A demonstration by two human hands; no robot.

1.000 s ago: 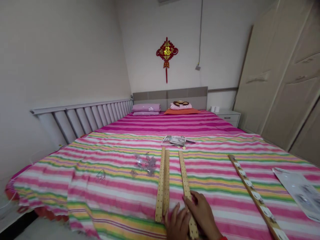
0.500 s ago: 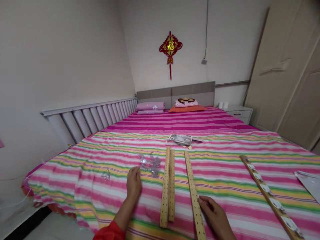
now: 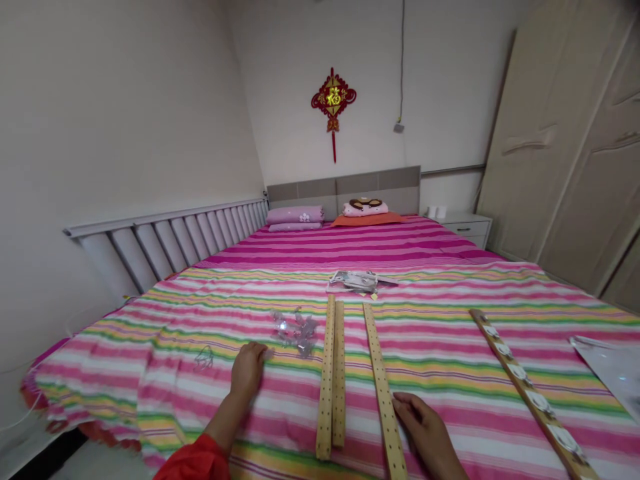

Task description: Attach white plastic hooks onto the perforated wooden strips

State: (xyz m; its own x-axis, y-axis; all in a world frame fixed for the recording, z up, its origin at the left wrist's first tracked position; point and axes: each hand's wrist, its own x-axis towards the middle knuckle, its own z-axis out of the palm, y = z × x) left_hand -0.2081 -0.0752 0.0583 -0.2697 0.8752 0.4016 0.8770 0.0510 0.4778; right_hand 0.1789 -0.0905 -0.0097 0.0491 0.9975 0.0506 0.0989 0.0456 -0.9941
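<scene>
My left hand [image 3: 247,369] rests on the striped bedspread [image 3: 440,347], fingers loosely curled toward a small heap of shiny clear pieces [image 3: 295,329] just beyond its fingertips; whether it holds one is hidden. My right hand [image 3: 427,435] lies against the near right side of a single perforated wooden strip [image 3: 383,390], fingers bent along its edge. Two more perforated wooden strips [image 3: 332,373] lie side by side between my hands.
A fourth wooden strip with white fittings [image 3: 523,383] lies angled at the right. A plastic bag [image 3: 613,363] sits at the far right edge, another packet [image 3: 357,281] mid-bed. Pillows [image 3: 295,215] by the headboard, wardrobe [image 3: 575,147] on the right, padded rail [image 3: 165,233] on the left.
My left hand moved from beside the right hand near the strips' near ends out to the left, up to the heap of clear pieces. The right hand stayed on the single strip.
</scene>
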